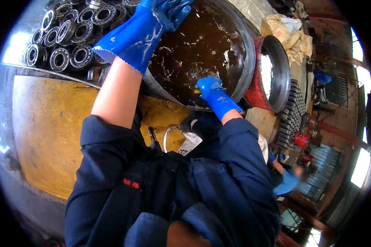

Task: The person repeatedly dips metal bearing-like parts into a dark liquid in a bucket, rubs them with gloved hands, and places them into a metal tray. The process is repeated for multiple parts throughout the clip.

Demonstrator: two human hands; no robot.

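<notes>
A large round metal tub (244, 45) stands before me, holding dark brown liquid with pale foam flecks. My left hand (169, 13), in a long blue rubber glove, is over the tub's far left edge beside the bearings; its fingers are apart, partly cut off by the picture's top. My right hand (210, 85), in a blue glove too, is closed low over the liquid near the tub's near right side. A small yellowish bit shows at its fingers; what it grips is mostly hidden. Several steel ball bearings (82, 56) lie heaped on a metal table to the left.
A red drum (255, 74) with a metal rim stands right of the tub. Beyond it lie crumpled tan sacks (282, 35) and stacked dark metal parts (291, 111). A yellow board (49, 136) lies at the left. Another person (290, 179) in blue is at the right.
</notes>
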